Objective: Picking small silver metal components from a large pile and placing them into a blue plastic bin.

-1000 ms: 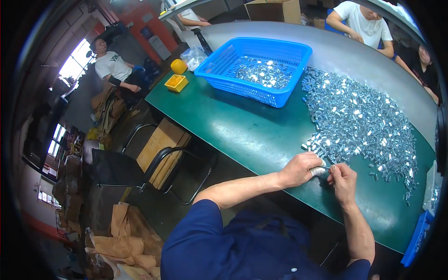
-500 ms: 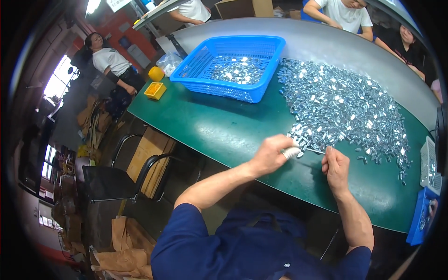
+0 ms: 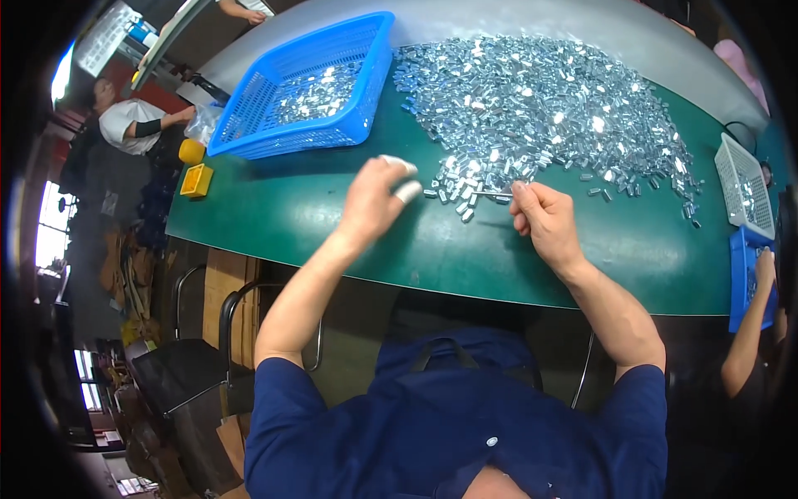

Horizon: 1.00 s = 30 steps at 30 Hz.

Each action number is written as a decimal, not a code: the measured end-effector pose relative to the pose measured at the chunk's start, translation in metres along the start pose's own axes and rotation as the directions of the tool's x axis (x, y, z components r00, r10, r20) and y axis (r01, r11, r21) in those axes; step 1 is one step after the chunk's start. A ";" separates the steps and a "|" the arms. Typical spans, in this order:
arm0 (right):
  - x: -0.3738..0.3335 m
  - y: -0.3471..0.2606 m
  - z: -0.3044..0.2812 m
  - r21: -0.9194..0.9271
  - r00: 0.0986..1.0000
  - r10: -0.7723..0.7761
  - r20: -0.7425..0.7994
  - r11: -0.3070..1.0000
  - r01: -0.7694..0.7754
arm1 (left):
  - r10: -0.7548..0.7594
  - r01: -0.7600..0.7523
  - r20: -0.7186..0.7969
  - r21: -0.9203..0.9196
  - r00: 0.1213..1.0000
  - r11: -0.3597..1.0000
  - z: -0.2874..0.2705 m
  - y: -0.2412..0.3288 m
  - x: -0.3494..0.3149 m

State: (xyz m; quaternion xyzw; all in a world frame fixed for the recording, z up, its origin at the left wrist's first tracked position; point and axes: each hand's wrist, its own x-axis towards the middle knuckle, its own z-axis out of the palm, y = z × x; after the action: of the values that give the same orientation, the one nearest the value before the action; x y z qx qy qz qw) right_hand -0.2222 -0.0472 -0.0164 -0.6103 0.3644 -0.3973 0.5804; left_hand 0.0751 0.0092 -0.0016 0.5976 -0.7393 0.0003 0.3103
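Observation:
Between the thumb and fingers of my right hand [image 3: 546, 220] is a thin metal rod [image 3: 492, 194], pointing left over the front edge of the pile. My left hand [image 3: 374, 200] hovers over the green table, left of the rod, with white covers on its thumb and a finger. Those fingertips are apart and I see nothing between them. A wide pile of small shiny metal pieces [image 3: 549, 108] spreads behind both hands, and a few loose pieces lie just below the rod's tip. Whether a piece sits on the rod is too small to tell.
A blue plastic basket [image 3: 249, 104] holding similar pieces stands at the back left, near small yellow containers [image 3: 196, 181]. To the right are a white basket [image 3: 742, 187] and a blue bin [image 3: 740, 287], with another person's hand [image 3: 765, 264] at it. A black chair [image 3: 187, 374] stands left of the table [image 3: 399, 266].
My left hand has come away from the rod and pile toward the left. The right hand still pinches the rod. My view has shifted, so the table appears higher up.

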 end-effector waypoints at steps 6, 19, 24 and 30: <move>-0.007 -0.001 0.003 -0.020 0.999 0.020 0.038 1.000 -0.019 | -0.029 0.023 -0.070 -0.079 0.997 0.997 0.029 0.018 -0.016; -0.015 -0.002 0.006 -0.033 0.989 0.040 0.145 0.999 -0.035 | -0.435 0.561 0.368 -0.657 0.821 0.503 0.011 0.052 -0.014; -0.015 -0.004 0.008 -0.025 0.990 -0.021 0.137 0.999 0.025 | -0.345 0.520 0.422 -0.808 0.839 0.278 0.039 0.071 -0.017; -0.017 -0.004 0.003 -0.042 0.993 -0.048 0.111 0.998 0.053 | -0.456 0.520 0.463 -0.854 0.760 -0.001 0.041 0.082 -0.010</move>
State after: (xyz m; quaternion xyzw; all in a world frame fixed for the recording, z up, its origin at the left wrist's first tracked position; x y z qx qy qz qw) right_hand -0.2269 -0.0304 -0.0133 -0.6530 0.3250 -0.3694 0.5758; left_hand -0.0154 0.0262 -0.0092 0.4859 -0.3237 -0.5791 0.5690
